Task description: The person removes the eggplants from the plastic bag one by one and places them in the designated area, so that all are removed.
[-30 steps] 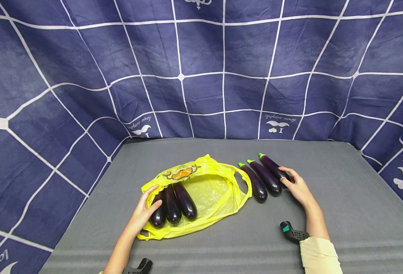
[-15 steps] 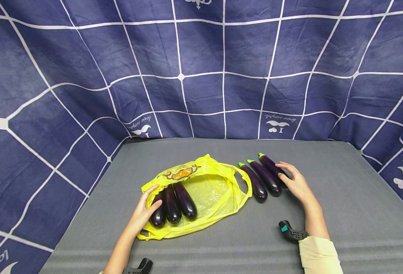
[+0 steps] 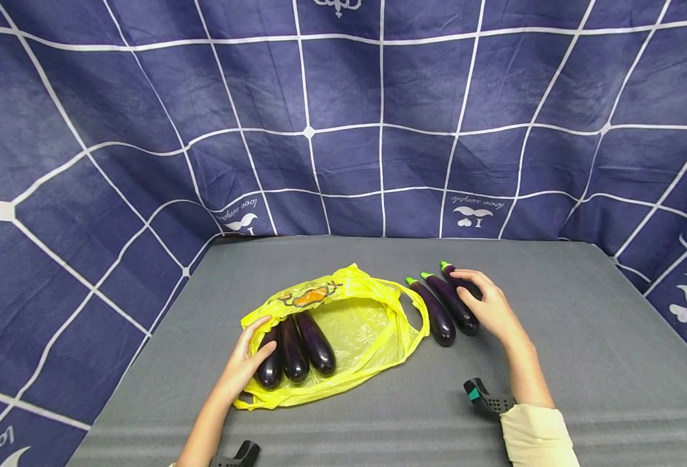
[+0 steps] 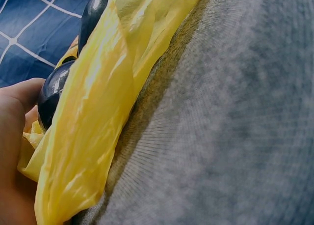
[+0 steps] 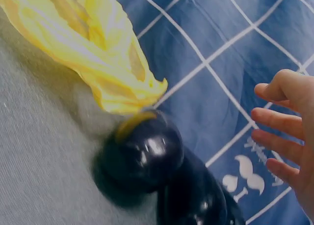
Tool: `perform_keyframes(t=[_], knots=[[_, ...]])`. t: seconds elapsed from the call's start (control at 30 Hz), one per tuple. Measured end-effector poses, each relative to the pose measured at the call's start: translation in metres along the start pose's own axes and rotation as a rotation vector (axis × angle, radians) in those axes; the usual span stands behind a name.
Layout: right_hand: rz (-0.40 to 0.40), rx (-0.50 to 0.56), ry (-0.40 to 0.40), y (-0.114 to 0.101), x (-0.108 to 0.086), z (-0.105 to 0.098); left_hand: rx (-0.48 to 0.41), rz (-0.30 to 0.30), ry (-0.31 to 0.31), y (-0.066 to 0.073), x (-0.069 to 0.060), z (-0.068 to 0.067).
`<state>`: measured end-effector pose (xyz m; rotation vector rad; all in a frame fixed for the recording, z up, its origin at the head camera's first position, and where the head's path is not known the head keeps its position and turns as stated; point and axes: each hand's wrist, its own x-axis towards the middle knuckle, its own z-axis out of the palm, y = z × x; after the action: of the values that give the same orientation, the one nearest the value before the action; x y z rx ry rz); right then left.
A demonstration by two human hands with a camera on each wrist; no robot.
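Right of the yellow bag (image 3: pixel 351 331): three loose eggplants (image 3: pixel 449 302), one under your reach

At the bag's left edge: your left hand (image 3: pixel 242 364), fingers against the plastic, thumb spread apart; whether they pinch it, the views do not tell.
Inside the bag, left half: three bagged eggplants (image 3: pixel 292 353), side by side, rounded ends toward you.
Just right of the bag: the loose row, green tips away from you.
Farthest right of the bag: the outermost eggplant (image 3: pixel 466 284) of that row, partly hidden by your right hand (image 3: pixel 490 306), its fingers parted and gripping nothing; contact cannot be told.
Step in hand, as judged: lining up the right hand for a pick. Next move, by the same judgement: you close thumb and fingers round that eggplant, lift, and carry it left into the bag's roomier right side.
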<state>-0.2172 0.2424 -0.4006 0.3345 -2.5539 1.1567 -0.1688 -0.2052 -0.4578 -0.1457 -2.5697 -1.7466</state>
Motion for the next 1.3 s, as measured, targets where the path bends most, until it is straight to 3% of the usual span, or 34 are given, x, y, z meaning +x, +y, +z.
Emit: perform_keyframes(t=[0.17, 0.5, 0.97, 1.3], knots=[[-0.058, -0.013, 0.0, -0.013, 0.002, 0.007, 0.001, -0.005, 0.001, 0.0, 0.0, 0.0], [-0.078, 0.007, -0.057, -0.043, 0.003, 0.021, 0.004, -0.008, -0.001, 0.003, -0.001, 0.0], [-0.172, 0.077, 0.017, -0.091, -0.006, 0.064, 0.008, 0.005, 0.001, 0.002, 0.0, 0.0], [-0.124, 0.174, -0.043, -0.117, -0.022, 0.101, 0.007, 0.004, -0.001, 0.002, -0.001, 0.0]])
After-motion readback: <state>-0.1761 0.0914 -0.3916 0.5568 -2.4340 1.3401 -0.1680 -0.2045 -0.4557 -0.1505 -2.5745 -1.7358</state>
